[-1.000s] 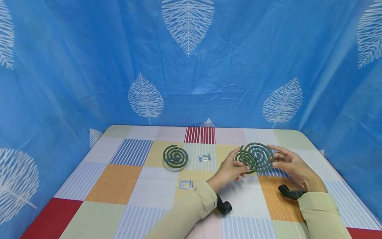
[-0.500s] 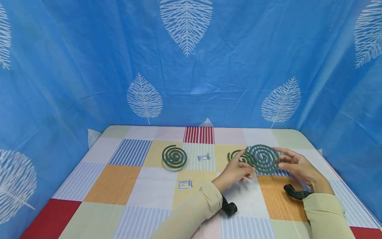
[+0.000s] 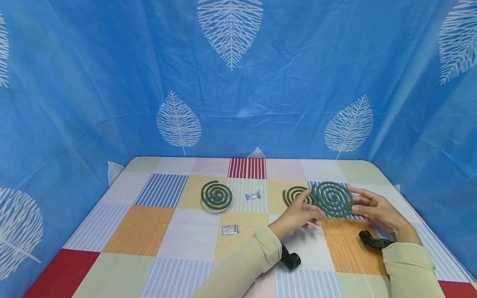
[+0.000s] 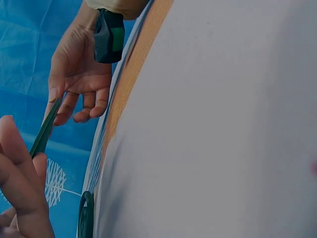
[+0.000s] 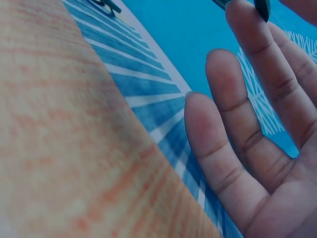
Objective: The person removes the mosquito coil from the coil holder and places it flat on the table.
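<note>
1. Nearest bit is the patchwork tablecloth (image 3: 193, 231), pale checks and stripes plus some orange and red squares. Beige sleeves (image 3: 242, 260) reach across it.
2. Next up, a small metal stand (image 3: 230, 230) on a yellow patch.
3. Left hand (image 3: 299, 213) and right hand (image 3: 380, 211) share one held coil (image 3: 333, 198), green, tilted up above the cloth. Thumb and index of each curve round opposite rims; the right's other fingers are loose.
4. Second coil (image 3: 288, 198) is just left of it, partly behind the left fingers, can't tell if they touch. Further left: another stand (image 3: 253, 196), then a third coil (image 3: 216, 195).
5. Way back, a blue curtain (image 3: 261, 95) with white leaf prints, wrapping the sides too.
6. Versus a second ago: held coil's moved right, so it no longer covers much of the second one.
</note>
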Tool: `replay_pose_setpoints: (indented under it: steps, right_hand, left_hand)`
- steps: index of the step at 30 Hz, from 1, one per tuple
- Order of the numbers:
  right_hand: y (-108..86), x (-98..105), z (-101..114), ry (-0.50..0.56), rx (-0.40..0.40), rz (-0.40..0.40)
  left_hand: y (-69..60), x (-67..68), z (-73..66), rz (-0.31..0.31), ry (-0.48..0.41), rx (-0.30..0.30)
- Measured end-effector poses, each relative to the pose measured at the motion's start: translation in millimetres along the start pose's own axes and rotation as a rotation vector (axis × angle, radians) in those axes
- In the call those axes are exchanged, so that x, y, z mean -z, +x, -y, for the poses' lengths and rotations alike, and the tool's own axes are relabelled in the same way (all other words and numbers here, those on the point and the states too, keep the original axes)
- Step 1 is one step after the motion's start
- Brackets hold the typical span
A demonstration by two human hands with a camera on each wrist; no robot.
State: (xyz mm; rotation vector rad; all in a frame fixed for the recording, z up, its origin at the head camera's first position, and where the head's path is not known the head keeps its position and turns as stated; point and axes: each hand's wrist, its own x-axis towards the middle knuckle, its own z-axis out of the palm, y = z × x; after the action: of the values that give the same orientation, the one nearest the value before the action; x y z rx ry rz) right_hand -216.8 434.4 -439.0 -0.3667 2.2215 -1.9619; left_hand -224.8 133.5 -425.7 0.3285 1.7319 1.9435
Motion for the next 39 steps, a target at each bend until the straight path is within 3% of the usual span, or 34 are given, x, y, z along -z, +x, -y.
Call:
replay_pose_setpoints:
  steps: [14,28,39]
  right_hand:
    - [-4.4,7.5,-6.1,0.092,0.043,0.012]
    - [-7.6,7.9,-7.6,0.062,-0.040,-0.109]
    - [-9.1,9.0,-9.6,0.079,-0.067,-0.142]
  left_hand:
    - [6.7,-3.8,4.0,0.037,-0.019,0.008]
    - [12.7,-6.1,6.3,0.061,-0.069,0.040]
    - [20.8,-5.3,6.7,0.089,-0.124,0.081]
